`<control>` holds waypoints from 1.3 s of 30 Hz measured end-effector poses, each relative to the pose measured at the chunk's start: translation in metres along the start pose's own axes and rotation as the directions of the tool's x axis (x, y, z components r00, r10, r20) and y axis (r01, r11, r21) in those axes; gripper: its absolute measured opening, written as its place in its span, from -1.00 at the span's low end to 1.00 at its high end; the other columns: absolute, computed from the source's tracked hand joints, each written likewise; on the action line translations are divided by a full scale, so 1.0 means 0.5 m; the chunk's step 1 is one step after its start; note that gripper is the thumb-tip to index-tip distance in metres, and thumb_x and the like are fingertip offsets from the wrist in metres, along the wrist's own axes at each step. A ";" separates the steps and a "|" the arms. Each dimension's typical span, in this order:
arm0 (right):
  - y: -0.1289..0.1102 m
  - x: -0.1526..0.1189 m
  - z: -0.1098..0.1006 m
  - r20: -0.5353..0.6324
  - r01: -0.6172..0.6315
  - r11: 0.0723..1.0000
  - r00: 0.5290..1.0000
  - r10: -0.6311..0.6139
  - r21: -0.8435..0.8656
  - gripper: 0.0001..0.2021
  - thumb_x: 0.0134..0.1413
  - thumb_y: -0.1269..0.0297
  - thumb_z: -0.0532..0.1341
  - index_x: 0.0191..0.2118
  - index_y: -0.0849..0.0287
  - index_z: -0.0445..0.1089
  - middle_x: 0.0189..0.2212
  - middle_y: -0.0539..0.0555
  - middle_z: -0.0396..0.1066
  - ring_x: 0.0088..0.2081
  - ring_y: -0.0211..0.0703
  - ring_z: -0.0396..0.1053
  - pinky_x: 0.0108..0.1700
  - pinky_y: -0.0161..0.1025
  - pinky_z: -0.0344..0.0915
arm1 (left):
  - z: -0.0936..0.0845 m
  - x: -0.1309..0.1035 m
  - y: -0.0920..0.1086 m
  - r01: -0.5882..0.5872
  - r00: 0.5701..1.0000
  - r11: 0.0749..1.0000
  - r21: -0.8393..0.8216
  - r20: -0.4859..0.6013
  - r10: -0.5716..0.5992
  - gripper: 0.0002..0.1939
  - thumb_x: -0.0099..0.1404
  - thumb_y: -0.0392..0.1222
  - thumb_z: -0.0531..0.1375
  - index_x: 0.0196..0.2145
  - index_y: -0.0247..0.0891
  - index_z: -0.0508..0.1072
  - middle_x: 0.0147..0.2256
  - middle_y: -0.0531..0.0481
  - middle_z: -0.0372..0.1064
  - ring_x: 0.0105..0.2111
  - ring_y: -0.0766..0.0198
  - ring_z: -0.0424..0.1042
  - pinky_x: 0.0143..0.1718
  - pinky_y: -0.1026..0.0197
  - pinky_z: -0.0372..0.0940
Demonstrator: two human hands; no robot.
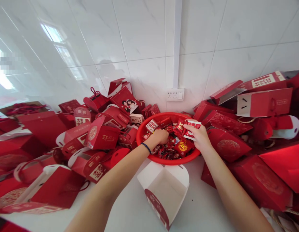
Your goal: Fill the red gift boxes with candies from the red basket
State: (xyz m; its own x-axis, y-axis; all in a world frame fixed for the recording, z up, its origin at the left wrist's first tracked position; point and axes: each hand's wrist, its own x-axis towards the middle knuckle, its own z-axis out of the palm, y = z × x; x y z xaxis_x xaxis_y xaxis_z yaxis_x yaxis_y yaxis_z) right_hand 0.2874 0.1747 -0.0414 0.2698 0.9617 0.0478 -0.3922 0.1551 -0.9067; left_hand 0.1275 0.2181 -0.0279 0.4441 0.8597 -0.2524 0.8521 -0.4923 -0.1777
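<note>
My left hand (161, 136), with a dark band on the wrist, reaches into a red plastic basin (142, 151). Its fingers are curled down among wrapped sweets (182, 146), and whatever they grip is hidden. At the basin's right side my right hand (200, 133) pinches a small red-and-white packet (189, 131) above the sweets. A patterned white-and-red packet (151, 125) lies at the left inside the basin. Just in front of the basin stands an open gift box (165, 193), its white inside facing up and bare, its flaps spread.
Red gift boxes crowd the left side (103, 137) and are stacked on the right (260, 182), some with cord handles. A tiled wall (144, 38) rises behind the basin, with a socket plate (175, 95) low on it. All stands on a white tabletop (125, 206).
</note>
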 end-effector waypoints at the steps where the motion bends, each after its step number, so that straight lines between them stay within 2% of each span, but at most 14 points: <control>1: 0.000 -0.001 0.000 0.006 0.004 1.000 1.000 -0.004 -0.011 -0.59 -0.44 0.30 0.50 -0.30 0.11 0.49 -0.50 -0.07 0.57 -0.48 -0.12 0.55 -0.44 -0.24 0.50 | -0.004 -0.005 -0.004 -0.003 1.000 1.000 -0.015 0.001 0.003 -0.66 0.41 -0.16 0.18 0.00 -0.38 0.63 0.01 -0.42 0.57 0.01 -0.12 0.59 0.01 0.06 0.47; 6: 0.000 -0.007 0.001 0.061 0.020 0.993 0.998 -0.013 -0.115 -0.63 -0.43 0.27 0.51 -0.35 0.13 0.50 -0.49 -0.06 0.56 -0.45 -0.13 0.53 -0.39 -0.23 0.49 | -0.014 -0.051 -0.032 -0.029 0.998 0.994 -0.110 -0.060 0.023 -0.67 0.43 -0.09 0.18 -0.04 -0.37 0.60 -0.04 -0.35 0.59 -0.05 -0.08 0.61 -0.12 0.14 0.45; 9: 0.002 -0.009 0.003 0.089 0.031 0.981 0.996 -0.014 -0.193 -0.67 -0.43 0.30 0.50 -0.38 0.11 0.50 -0.49 -0.07 0.55 -0.44 -0.14 0.51 -0.36 -0.23 0.47 | -0.005 -0.090 -0.053 -0.029 0.990 0.986 -0.167 -0.143 0.005 -0.68 0.50 -0.20 0.06 0.01 -0.34 0.55 -0.06 -0.28 0.60 -0.06 0.01 0.60 -0.06 0.14 0.42; 11: 0.004 -0.009 0.004 0.098 0.040 0.971 0.995 -0.017 -0.234 -0.68 -0.42 0.30 0.49 -0.38 0.10 0.50 -0.48 -0.07 0.55 -0.42 -0.14 0.50 -0.35 -0.22 0.45 | 0.009 -0.117 -0.066 -0.026 0.971 0.966 -0.256 -0.238 -0.037 -0.69 0.50 -0.20 0.08 0.05 -0.32 0.53 -0.06 -0.23 0.60 -0.05 0.03 0.58 -0.02 0.11 0.41; 16: -0.001 -0.015 0.007 0.145 0.057 0.952 0.989 -0.013 -0.302 -0.68 -0.45 0.31 0.50 -0.41 0.14 0.51 -0.45 -0.04 0.54 -0.37 -0.14 0.47 -0.30 -0.22 0.42 | 0.056 -0.195 -0.084 -0.203 0.834 0.825 -0.527 -0.534 -0.137 -0.72 0.35 -0.14 0.28 -0.01 -0.25 0.56 -0.05 -0.14 0.57 -0.06 0.08 0.55 0.04 0.11 0.41; 20: -0.011 -0.023 0.010 0.175 0.055 0.956 0.985 -0.004 -0.287 -0.63 -0.44 0.25 0.51 -0.34 0.13 0.53 -0.44 -0.04 0.53 -0.40 -0.11 0.48 -0.38 -0.21 0.41 | 0.093 -0.271 -0.080 -0.354 0.762 0.626 -0.695 -0.602 -0.238 -0.72 0.28 -0.11 0.32 -0.07 -0.22 0.59 -0.11 -0.11 0.57 -0.16 0.14 0.56 -0.08 0.15 0.45; 22: -0.016 -0.026 0.013 0.186 0.066 0.963 0.982 -0.016 -0.261 -0.62 -0.44 0.23 0.52 -0.35 0.13 0.52 -0.46 -0.05 0.53 -0.41 -0.13 0.48 -0.35 -0.21 0.42 | 0.104 -0.310 -0.070 -0.393 0.755 0.528 -0.753 -0.592 -0.282 -0.70 0.27 -0.08 0.34 -0.08 -0.23 0.60 -0.14 -0.12 0.57 -0.17 0.15 0.56 -0.09 0.15 0.45; 24: -0.021 -0.033 0.018 0.206 0.071 0.970 0.978 -0.022 -0.234 -0.61 -0.44 0.21 0.52 -0.34 0.13 0.52 -0.47 -0.05 0.53 -0.42 -0.14 0.48 -0.31 -0.21 0.43 | 0.109 -0.347 -0.054 -0.415 0.773 0.458 -0.787 -0.570 -0.279 -0.68 0.27 -0.06 0.36 -0.05 -0.22 0.61 -0.12 -0.13 0.57 -0.14 0.14 0.56 -0.06 0.14 0.45; 27: -0.038 -0.056 0.026 0.295 0.089 0.971 0.955 -0.020 -0.222 -0.62 -0.41 0.20 0.53 -0.32 0.12 0.55 -0.42 -0.03 0.56 -0.39 -0.13 0.50 -0.33 -0.22 0.44 | 0.115 -0.389 -0.023 -0.433 0.807 0.432 -0.791 -0.554 -0.205 -0.60 0.26 -0.09 0.40 0.04 -0.16 0.58 -0.07 -0.12 0.57 -0.13 0.15 0.55 -0.05 0.15 0.45; 29: -0.058 -0.084 0.030 0.394 0.113 0.960 0.919 -0.002 -0.257 -0.64 -0.34 0.19 0.52 -0.30 0.11 0.56 -0.38 -0.02 0.57 -0.38 -0.13 0.50 -0.35 -0.25 0.42 | 0.122 -0.407 -0.004 -0.442 0.801 0.454 -0.774 -0.568 -0.188 -0.61 0.27 -0.10 0.39 0.06 -0.13 0.57 -0.05 -0.11 0.57 -0.15 0.16 0.54 -0.07 0.15 0.46; 31: -0.080 -0.118 0.033 0.513 0.146 0.930 0.857 0.052 -0.337 -0.68 -0.23 0.20 0.50 -0.25 0.11 0.57 -0.38 -0.03 0.57 -0.40 -0.14 0.50 -0.37 -0.27 0.39 | 0.134 -0.420 0.010 -0.442 0.778 0.473 -0.762 -0.588 -0.220 -0.70 0.33 -0.11 0.34 0.01 -0.14 0.59 -0.08 -0.11 0.57 -0.17 0.16 0.54 -0.09 0.14 0.47; 34: -0.104 -0.174 0.039 0.695 0.266 0.836 0.697 0.177 -0.480 -0.74 -0.07 0.26 0.43 -0.17 0.10 0.57 -0.39 -0.05 0.57 -0.40 -0.17 0.49 -0.36 -0.31 0.36 | 0.154 -0.432 0.025 -0.433 0.738 0.468 -0.770 -0.601 -0.306 -0.81 0.38 -0.12 0.28 -0.09 -0.17 0.61 -0.17 -0.12 0.58 -0.19 0.14 0.55 -0.14 0.15 0.47; 36: -0.108 -0.206 0.044 0.751 0.368 0.742 0.604 0.267 -0.560 -0.75 0.01 0.31 0.39 -0.13 0.09 0.57 -0.34 -0.04 0.59 -0.36 -0.16 0.51 -0.31 -0.30 0.37 | 0.165 -0.438 0.032 -0.440 0.704 0.447 -0.779 -0.608 -0.366 -0.84 0.39 -0.14 0.26 -0.14 -0.18 0.61 -0.21 -0.11 0.58 -0.22 0.16 0.55 -0.15 0.16 0.47; 39: -0.100 -0.237 0.051 0.776 0.520 0.597 0.544 0.320 -0.611 -0.72 0.08 0.36 0.34 -0.06 0.10 0.56 -0.20 0.03 0.63 -0.21 -0.06 0.54 -0.15 -0.22 0.39 | 0.180 -0.440 0.041 -0.462 0.641 0.412 -0.785 -0.617 -0.456 -0.88 0.37 -0.18 0.26 -0.21 -0.20 0.61 -0.25 -0.09 0.56 -0.24 0.18 0.54 -0.17 0.18 0.45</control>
State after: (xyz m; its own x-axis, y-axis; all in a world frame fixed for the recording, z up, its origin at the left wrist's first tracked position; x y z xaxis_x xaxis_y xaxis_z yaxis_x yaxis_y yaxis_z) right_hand 0.2528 0.0586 0.0090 -0.6608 0.7480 0.0613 0.4430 0.4547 -0.7727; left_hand 0.0223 0.0064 -0.0614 0.0669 0.8601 0.5058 0.3632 -0.4931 0.7905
